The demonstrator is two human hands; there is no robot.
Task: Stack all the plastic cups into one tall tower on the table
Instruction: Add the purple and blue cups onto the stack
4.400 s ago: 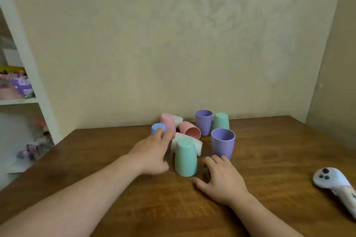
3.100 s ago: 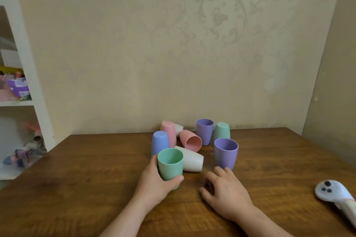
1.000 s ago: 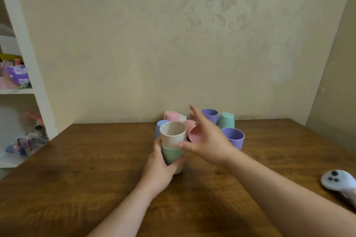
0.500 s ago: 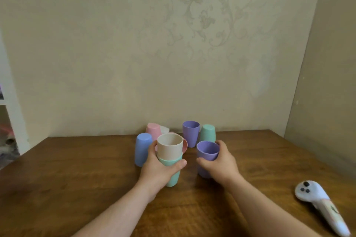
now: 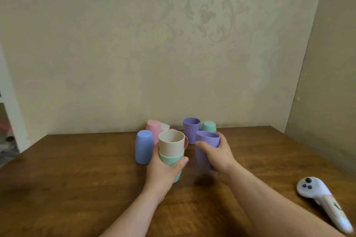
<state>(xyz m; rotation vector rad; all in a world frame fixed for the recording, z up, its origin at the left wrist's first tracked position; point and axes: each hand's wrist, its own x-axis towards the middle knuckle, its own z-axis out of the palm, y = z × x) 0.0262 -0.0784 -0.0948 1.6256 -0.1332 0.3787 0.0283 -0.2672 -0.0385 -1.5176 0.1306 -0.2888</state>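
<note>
My left hand point(image 5: 163, 171) grips a green cup point(image 5: 170, 159) that stands upright on the table with a beige cup point(image 5: 171, 142) nested in it. My right hand point(image 5: 217, 156) holds a purple cup point(image 5: 206, 142), mouth up, tilted and blurred, just right of that stack. A blue cup point(image 5: 143, 146) stands upside down to the left. Behind are an upside-down pink cup point(image 5: 154, 129), an upright purple cup point(image 5: 191, 130) and an upside-down green cup point(image 5: 209, 126). A second pink cup point(image 5: 186, 141) peeks out behind the beige one, mostly hidden.
The wooden table point(image 5: 77, 179) meets a wallpapered wall at the back and a side wall at the right. A white handheld controller point(image 5: 323, 200) lies near the table's right front. A white shelf unit point(image 5: 9, 121) stands at the far left.
My right hand has closed on the near purple cup and raised and tilted it beside the stack. My left hand keeps its hold on the green cup.
</note>
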